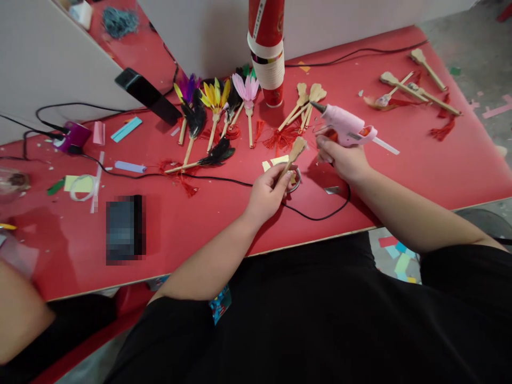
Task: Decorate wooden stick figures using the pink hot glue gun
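Observation:
My left hand [267,194] is closed around the handle of a small wooden paddle [296,149], its wide end pointing up and away from me. A round ring [296,180] lies just beside these fingers. In my right hand [344,159] is a pink glue gun [346,125], gripped by its handle, with its dark nozzle pointing up and left. A glue stick [386,145] sticks out of its back. Beyond the nozzle lie several bare paddles [316,93] with red tassels. To the left are feathered paddles, one with pink feathers [246,90].
Stacked cups [273,69] stand at the back of the red table [208,218]. More paddles [404,88] lie at the right. A black cable [224,178] crosses the table. At left are a blurred dark object [122,229], a purple plug block [74,136] and another person's arm [20,314].

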A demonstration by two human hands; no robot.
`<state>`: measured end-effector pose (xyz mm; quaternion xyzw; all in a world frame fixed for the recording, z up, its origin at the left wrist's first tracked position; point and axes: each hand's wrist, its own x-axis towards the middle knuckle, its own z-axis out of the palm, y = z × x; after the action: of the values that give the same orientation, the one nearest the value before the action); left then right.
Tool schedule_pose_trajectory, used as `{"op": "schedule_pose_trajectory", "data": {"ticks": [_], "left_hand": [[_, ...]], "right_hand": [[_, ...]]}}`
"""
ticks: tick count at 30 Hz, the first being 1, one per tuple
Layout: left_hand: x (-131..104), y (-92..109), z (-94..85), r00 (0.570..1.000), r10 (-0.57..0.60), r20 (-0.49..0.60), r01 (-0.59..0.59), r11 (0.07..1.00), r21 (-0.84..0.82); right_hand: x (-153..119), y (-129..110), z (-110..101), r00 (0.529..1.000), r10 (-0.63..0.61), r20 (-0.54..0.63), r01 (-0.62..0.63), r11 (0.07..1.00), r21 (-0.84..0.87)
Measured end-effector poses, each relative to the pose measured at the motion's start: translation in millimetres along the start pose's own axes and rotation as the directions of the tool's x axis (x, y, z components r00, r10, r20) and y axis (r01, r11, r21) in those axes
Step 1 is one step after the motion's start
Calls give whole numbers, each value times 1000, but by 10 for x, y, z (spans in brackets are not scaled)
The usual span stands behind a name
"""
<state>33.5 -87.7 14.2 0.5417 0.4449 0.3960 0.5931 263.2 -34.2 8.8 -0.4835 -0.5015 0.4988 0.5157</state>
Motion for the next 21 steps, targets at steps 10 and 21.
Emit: {"op": "schedule_pose_trajectory", "data": {"ticks": [10, 21], "left_hand": [[9, -40, -16, 1000, 10, 19, -12, 998, 61], [39, -24, -43, 989, -65, 131, 82, 989, -125]], "right_hand": [[-141, -167, 176, 998, 58, -5, -57, 994, 92], [-135, -263, 156, 992, 112, 59, -124, 959, 255]]}}
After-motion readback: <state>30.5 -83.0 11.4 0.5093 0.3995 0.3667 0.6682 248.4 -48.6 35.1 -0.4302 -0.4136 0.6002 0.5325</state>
